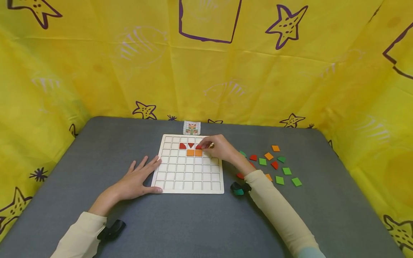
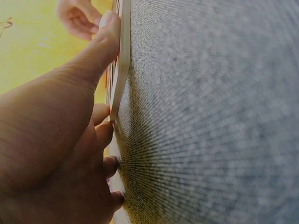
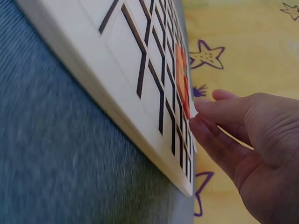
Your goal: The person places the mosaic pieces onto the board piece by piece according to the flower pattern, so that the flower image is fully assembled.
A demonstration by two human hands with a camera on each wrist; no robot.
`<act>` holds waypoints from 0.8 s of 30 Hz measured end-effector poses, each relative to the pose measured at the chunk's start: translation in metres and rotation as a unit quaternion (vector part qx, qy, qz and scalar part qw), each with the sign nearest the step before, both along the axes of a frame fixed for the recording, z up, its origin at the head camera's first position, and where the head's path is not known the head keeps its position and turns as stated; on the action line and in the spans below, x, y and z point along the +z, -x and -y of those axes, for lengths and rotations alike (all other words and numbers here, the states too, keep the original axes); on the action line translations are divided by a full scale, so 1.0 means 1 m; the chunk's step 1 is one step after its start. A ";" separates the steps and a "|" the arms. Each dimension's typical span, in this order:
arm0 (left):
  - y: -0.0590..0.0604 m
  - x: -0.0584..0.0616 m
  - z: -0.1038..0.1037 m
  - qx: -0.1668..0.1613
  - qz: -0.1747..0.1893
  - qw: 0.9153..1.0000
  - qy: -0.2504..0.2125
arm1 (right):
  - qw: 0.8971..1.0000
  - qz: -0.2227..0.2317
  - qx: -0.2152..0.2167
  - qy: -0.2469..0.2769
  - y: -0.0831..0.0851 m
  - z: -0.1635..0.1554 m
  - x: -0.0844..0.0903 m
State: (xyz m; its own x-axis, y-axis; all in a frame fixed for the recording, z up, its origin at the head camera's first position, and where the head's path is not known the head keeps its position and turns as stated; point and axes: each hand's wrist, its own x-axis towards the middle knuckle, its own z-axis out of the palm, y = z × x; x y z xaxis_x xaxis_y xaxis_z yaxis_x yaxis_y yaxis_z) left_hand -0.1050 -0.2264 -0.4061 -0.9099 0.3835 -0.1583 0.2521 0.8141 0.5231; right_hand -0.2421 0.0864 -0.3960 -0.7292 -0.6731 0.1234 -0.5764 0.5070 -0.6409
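My right hand [image 1: 219, 147] pinches a red tile [image 1: 199, 146] onto the white wooden grid board [image 1: 188, 179], my flat left hand [image 1: 137, 177] steadying its edge; four tiles sit in place, most cells empty.

Yellow star-printed cloth [image 1: 129, 71] behind a grey table [image 1: 180, 229]; small pattern card [image 1: 191, 128] propped at the far edge.

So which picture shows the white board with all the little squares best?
The head view: the whole board lies flat on the grey table, every square visible, with red and orange pieces in its upper rows. The right wrist view shows only a slanted corner up close; the left wrist view shows just its thin edge beside the thumb.
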 end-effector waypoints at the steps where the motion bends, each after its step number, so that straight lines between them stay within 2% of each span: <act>1: 0.000 0.000 0.000 -0.001 -0.001 1.000 0.001 | 1.000 -0.002 -0.003 0.002 0.000 -0.002 0.000; 12: 0.002 0.000 -0.001 -0.002 0.003 1.000 0.005 | 0.999 -0.022 -0.038 -0.004 0.004 -0.041 0.006; 24: 0.001 0.001 0.000 -0.003 0.003 1.000 0.006 | 0.996 -0.002 -0.087 0.009 0.004 -0.090 0.005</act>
